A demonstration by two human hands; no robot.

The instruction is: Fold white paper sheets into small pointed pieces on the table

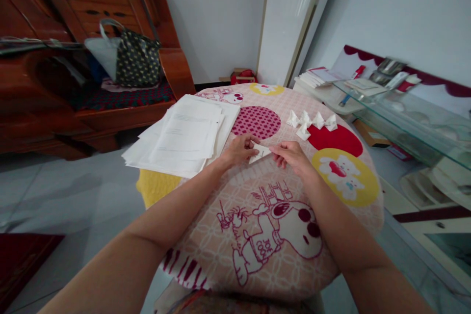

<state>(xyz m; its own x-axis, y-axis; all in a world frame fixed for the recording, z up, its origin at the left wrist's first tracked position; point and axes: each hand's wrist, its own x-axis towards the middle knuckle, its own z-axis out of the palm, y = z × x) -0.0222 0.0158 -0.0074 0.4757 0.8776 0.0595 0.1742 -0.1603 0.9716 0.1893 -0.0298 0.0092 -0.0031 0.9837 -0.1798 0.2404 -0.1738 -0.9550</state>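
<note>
A small piece of folded white paper (260, 152) is held between my two hands, just above the middle of the round table. My left hand (241, 150) pinches its left side with thumb and fingers. At its right corner, my right hand (290, 154) grips it between thumb and forefinger, the other fingers curled under. Beyond my right hand sit several small folded paper shapes (305, 118) in a loose cluster. To the left lies a spread stack of printed white sheets (187, 130).
A patterned cloth (228, 225) with cartoon figures covers the table. A glass-topped shelf unit (412, 117) stands close on the right. At left is a wooden bench (176, 71) with a dark patterned bag (138, 59); a tall white cabinet-like appliance (283, 24) stands behind.
</note>
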